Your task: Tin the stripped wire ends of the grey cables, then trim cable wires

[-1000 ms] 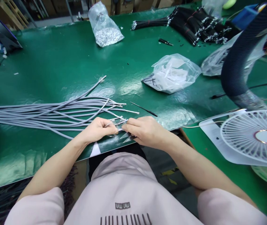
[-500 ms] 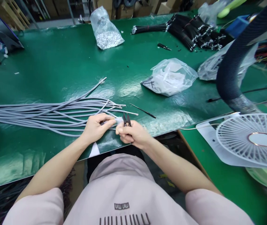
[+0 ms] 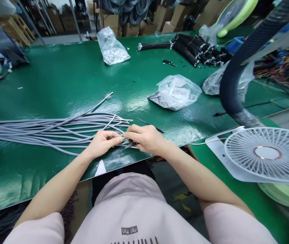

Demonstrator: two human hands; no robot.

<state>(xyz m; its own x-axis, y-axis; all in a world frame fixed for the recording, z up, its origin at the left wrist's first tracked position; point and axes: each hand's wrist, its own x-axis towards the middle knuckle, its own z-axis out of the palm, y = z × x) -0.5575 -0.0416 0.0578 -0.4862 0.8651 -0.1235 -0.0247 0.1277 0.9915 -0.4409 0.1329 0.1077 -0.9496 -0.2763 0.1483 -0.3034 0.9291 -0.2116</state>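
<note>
My left hand (image 3: 103,143) is closed, thumb and finger pinching the end of a grey cable, mostly hidden by the fingers. Right beside it, my right hand (image 3: 148,139) is closed round a pair of snips (image 3: 129,145), whose blades point down and to the left below the fingers. Its thumb and forefinger also meet at the cable's end, where fine pale strands show between the hands. A bundle of grey cables (image 3: 45,128) runs in from the left, several with stripped whitish ends. Behind my right hand lies a thin black-handled tool (image 3: 160,130), partly covered.
On the green table (image 3: 65,78) stand a clear bag of small metal parts (image 3: 114,52) and a bag with white pieces (image 3: 177,93). Black cable bundles (image 3: 192,49) lie at the back. At the right are a ribbed hose (image 3: 229,81) and a white fan (image 3: 266,154).
My right hand has turned over, knuckles now upward, and the snips have swung from pointing up to pointing down-left. Its fingertips have come up to my left hand's. The view has tilted up slightly.
</note>
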